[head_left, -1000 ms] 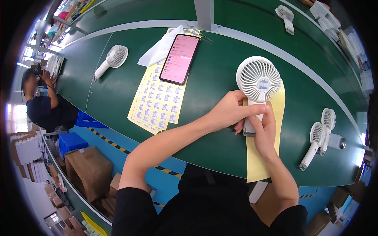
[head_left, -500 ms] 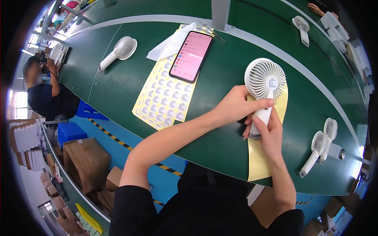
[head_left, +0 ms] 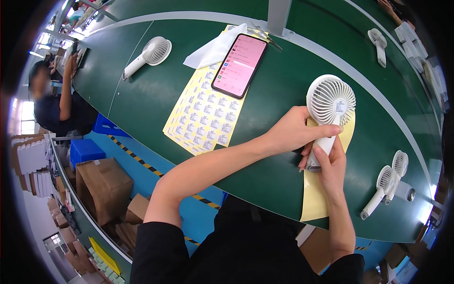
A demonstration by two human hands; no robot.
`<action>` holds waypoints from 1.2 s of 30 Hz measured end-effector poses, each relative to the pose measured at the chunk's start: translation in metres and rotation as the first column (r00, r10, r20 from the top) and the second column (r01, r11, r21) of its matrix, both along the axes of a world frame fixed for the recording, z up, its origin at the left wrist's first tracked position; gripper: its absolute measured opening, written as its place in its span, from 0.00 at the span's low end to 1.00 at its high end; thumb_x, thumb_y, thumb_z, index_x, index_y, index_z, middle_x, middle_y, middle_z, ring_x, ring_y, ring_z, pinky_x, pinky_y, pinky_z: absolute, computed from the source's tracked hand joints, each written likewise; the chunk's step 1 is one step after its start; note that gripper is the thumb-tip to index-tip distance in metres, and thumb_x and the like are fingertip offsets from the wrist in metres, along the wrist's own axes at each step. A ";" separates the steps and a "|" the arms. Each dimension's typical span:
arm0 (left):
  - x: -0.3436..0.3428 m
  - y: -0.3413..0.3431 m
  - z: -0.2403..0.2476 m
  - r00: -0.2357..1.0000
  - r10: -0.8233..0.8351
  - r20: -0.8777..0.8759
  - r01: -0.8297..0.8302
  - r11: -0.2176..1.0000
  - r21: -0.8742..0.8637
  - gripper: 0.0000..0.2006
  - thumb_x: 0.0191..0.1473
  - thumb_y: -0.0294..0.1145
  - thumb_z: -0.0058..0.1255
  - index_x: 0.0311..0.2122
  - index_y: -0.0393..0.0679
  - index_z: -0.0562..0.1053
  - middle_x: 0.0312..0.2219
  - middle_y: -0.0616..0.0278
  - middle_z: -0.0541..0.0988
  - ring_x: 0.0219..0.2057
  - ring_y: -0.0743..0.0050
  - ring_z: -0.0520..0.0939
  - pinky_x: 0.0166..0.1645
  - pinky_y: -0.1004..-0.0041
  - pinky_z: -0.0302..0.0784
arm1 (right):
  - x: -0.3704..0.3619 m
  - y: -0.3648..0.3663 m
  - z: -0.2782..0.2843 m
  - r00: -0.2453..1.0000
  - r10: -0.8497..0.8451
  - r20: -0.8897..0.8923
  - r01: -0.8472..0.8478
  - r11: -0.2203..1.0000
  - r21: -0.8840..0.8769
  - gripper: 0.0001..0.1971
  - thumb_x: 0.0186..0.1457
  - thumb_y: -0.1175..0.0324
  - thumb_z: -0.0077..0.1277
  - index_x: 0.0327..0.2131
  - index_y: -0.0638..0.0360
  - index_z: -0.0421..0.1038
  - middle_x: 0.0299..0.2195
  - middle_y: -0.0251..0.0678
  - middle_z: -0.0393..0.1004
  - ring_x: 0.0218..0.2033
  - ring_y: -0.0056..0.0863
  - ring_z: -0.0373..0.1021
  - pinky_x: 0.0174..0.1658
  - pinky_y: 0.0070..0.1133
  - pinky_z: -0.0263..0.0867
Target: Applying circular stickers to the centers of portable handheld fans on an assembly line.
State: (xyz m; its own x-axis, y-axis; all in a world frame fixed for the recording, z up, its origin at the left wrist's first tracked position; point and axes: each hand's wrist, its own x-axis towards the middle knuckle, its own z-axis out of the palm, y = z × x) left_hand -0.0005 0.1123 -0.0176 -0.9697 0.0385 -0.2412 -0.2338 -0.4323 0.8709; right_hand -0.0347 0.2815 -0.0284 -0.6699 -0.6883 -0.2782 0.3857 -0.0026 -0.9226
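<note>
A white handheld fan [head_left: 330, 100] with a round ribbed head and a small label at its centre is held upright between both hands. My left hand [head_left: 298, 128] is closed at the fan's neck, its thumb lying across the front just under the head. Lower down, my right hand [head_left: 330, 163] grips the handle, thumb along the front and fingers behind. Beneath the fan lies a yellow backing sheet [head_left: 314, 201] that reaches to the table's front edge. Left of the hands, label sheets [head_left: 198, 116] lie stacked, with a phone [head_left: 240, 65] showing a pink screen on top.
More white fans lie on the green table: one at left [head_left: 157, 50], one at far right [head_left: 378, 46], and a pair [head_left: 384, 182] near a grey cylinder [head_left: 405, 191]. Tweezers [head_left: 267, 36] and white paper [head_left: 213, 49] rest behind the phone. Another person [head_left: 59, 102] sits at left.
The whole view has shifted a little, so table items appear slightly displaced. Both hands keep their hold on the fan. The person at left has raised an arm.
</note>
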 end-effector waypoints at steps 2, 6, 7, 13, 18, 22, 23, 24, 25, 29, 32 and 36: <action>0.000 0.000 0.000 1.000 0.001 -0.003 -0.001 1.000 0.011 0.13 0.58 0.37 0.57 0.40 0.37 0.76 0.25 0.65 0.81 0.18 0.84 0.78 0.20 0.81 0.72 | 0.000 -0.001 0.000 1.000 0.001 -0.002 -0.001 1.000 -0.001 0.17 0.63 0.74 0.47 0.53 0.66 0.58 0.31 0.42 0.74 0.26 0.27 0.75 0.31 0.24 0.74; 0.000 0.001 -0.002 1.000 0.010 -0.018 -0.010 1.000 -0.004 0.13 0.59 0.37 0.57 0.40 0.36 0.75 0.25 0.64 0.81 0.18 0.83 0.78 0.20 0.81 0.72 | 0.000 -0.001 0.001 1.000 0.005 -0.016 -0.006 1.000 -0.007 0.16 0.63 0.74 0.47 0.53 0.66 0.58 0.31 0.42 0.74 0.26 0.27 0.74 0.31 0.24 0.74; -0.001 0.001 -0.002 1.000 0.010 -0.018 -0.010 1.000 -0.004 0.13 0.59 0.37 0.57 0.40 0.36 0.75 0.25 0.64 0.81 0.18 0.83 0.78 0.20 0.81 0.72 | 0.000 -0.001 0.001 1.000 0.005 -0.016 -0.005 1.000 -0.006 0.16 0.63 0.74 0.47 0.53 0.66 0.58 0.31 0.42 0.74 0.26 0.27 0.74 0.31 0.24 0.74; -0.001 0.001 -0.001 1.000 0.002 -0.010 -0.002 1.000 -0.003 0.13 0.58 0.38 0.57 0.40 0.37 0.75 0.25 0.64 0.81 0.17 0.83 0.78 0.20 0.81 0.72 | -0.001 -0.001 0.001 1.000 0.003 -0.010 -0.003 1.000 -0.001 0.16 0.63 0.74 0.47 0.52 0.66 0.59 0.30 0.42 0.74 0.26 0.27 0.74 0.31 0.24 0.74; -0.002 0.002 -0.005 1.000 0.020 -0.020 -0.020 1.000 -0.012 0.14 0.58 0.38 0.57 0.40 0.37 0.75 0.26 0.65 0.81 0.18 0.85 0.78 0.20 0.81 0.70 | -0.001 -0.002 0.001 1.000 0.003 -0.018 -0.003 1.000 0.008 0.15 0.64 0.73 0.46 0.51 0.66 0.59 0.30 0.42 0.75 0.25 0.27 0.74 0.30 0.23 0.74; 0.001 -0.002 -0.001 1.000 0.012 -0.010 -0.012 1.000 -0.017 0.14 0.58 0.39 0.58 0.40 0.37 0.76 0.26 0.65 0.81 0.20 0.86 0.78 0.22 0.81 0.71 | -0.001 -0.003 0.003 0.999 0.041 0.001 -0.041 0.999 0.023 0.15 0.64 0.73 0.46 0.52 0.65 0.59 0.29 0.42 0.75 0.23 0.28 0.74 0.29 0.23 0.73; 0.001 -0.002 -0.002 1.000 0.023 -0.017 -0.024 1.000 -0.017 0.15 0.58 0.39 0.58 0.41 0.37 0.76 0.28 0.65 0.81 0.24 0.85 0.79 0.26 0.80 0.73 | 0.000 -0.004 0.005 0.999 0.048 -0.002 -0.048 0.998 0.043 0.14 0.64 0.72 0.46 0.51 0.65 0.59 0.28 0.42 0.74 0.22 0.27 0.73 0.27 0.22 0.72; -0.001 -0.001 -0.003 0.999 0.029 -0.026 -0.029 0.999 -0.013 0.15 0.58 0.39 0.58 0.41 0.36 0.76 0.30 0.64 0.81 0.27 0.84 0.80 0.31 0.80 0.75 | -0.001 -0.004 0.007 0.999 0.048 -0.005 -0.048 0.997 0.066 0.14 0.64 0.71 0.45 0.50 0.64 0.60 0.26 0.41 0.74 0.21 0.26 0.72 0.25 0.21 0.71; -0.002 0.000 -0.004 0.999 0.029 -0.030 -0.029 1.000 -0.009 0.15 0.58 0.39 0.58 0.41 0.36 0.76 0.30 0.64 0.81 0.27 0.84 0.80 0.31 0.80 0.75 | -0.003 -0.004 0.009 0.999 0.048 -0.010 -0.047 0.996 0.069 0.14 0.64 0.71 0.45 0.50 0.64 0.60 0.26 0.41 0.74 0.21 0.26 0.72 0.25 0.21 0.71; -0.009 -0.007 -0.013 0.964 0.199 -0.176 -0.213 0.975 -0.067 0.21 0.58 0.43 0.58 0.46 0.34 0.77 0.36 0.61 0.82 0.38 0.82 0.80 0.44 0.80 0.74 | -0.030 -0.017 0.029 0.979 -0.016 -0.204 0.053 0.983 0.176 0.13 0.64 0.64 0.46 0.47 0.60 0.62 0.21 0.32 0.71 0.18 0.15 0.66 0.18 0.14 0.59; -0.006 -0.021 -0.007 0.973 0.202 -0.108 -0.215 0.968 -0.129 0.23 0.58 0.45 0.57 0.47 0.34 0.77 0.33 0.60 0.82 0.34 0.82 0.81 0.40 0.80 0.75 | -0.065 -0.061 0.035 0.933 -0.192 -0.304 0.247 0.956 0.156 0.16 0.62 0.57 0.50 0.44 0.60 0.66 0.23 0.27 0.69 0.20 0.10 0.64 0.20 0.11 0.53; -0.010 -0.026 -0.013 0.955 0.268 -0.131 -0.296 0.907 -0.301 0.21 0.58 0.45 0.56 0.42 0.33 0.79 0.28 0.61 0.83 0.29 0.82 0.82 0.37 0.81 0.76 | -0.144 -0.102 0.033 0.966 -0.075 -0.246 0.139 0.957 0.254 0.21 0.60 0.54 0.53 0.43 0.63 0.67 0.23 0.28 0.69 0.14 0.10 0.50 0.17 0.14 0.43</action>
